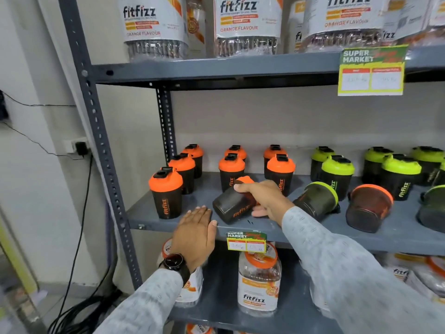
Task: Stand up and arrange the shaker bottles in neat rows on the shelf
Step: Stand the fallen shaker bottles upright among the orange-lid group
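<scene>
On the grey middle shelf point(361, 233), several black shaker bottles with orange lids stand upright at the left, the nearest one point(166, 192) by the front edge. Green-lidded shakers point(337, 174) stand upright at the right. One orange-lidded shaker point(232, 206) lies tilted on its side near the front, and my right hand point(263, 198) grips it from above. My left hand point(195, 233) rests flat on the shelf's front edge, fingers together, holding nothing. Further right, a green-lidded shaker point(317, 201) and an orange-rimmed one point(368, 208) lie on their sides.
Large Fitfizz jars point(245, 22) fill the shelf above, and more jars point(258, 280) stand on the shelf below. Price tags point(372, 71) hang from the shelf edges. The slotted upright post point(101, 145) stands at the left, with a wall socket and cables point(80, 148) beyond it.
</scene>
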### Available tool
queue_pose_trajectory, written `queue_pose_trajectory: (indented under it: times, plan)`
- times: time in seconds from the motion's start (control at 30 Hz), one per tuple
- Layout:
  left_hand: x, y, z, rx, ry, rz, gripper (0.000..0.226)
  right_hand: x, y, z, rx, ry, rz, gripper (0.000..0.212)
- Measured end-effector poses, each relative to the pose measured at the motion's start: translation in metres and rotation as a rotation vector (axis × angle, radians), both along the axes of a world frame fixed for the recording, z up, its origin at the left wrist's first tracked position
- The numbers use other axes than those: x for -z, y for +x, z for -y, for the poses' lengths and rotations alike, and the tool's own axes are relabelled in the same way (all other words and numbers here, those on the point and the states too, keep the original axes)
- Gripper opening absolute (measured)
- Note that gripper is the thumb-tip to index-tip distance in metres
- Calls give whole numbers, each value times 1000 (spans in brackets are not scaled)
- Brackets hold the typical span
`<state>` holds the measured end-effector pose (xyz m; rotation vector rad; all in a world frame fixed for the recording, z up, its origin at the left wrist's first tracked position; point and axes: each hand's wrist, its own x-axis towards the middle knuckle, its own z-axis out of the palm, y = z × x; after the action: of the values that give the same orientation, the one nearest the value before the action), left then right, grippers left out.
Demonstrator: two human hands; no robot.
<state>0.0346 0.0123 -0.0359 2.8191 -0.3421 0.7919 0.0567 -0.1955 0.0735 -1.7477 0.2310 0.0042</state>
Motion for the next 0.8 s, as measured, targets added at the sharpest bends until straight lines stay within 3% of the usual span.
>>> queue_pose_trajectory:
  times: [0.1, 0.27, 0.43, 0.8]
  plan:
    - [0, -1, 0, 4, 5, 3, 62, -13, -5, -8, 9, -123, 245, 71]
    - [0, -2, 0, 1, 0, -5, 66, -32, -20, -14, -50, -602, 615, 85]
    - [0, -3, 1, -5, -5, -5, 67, -15, -24, -19, -98, -750, 646, 87]
    - [2, -4, 1, -8, -12, -1, 66, 9, -22, -31, -1, -843, 693, 83]
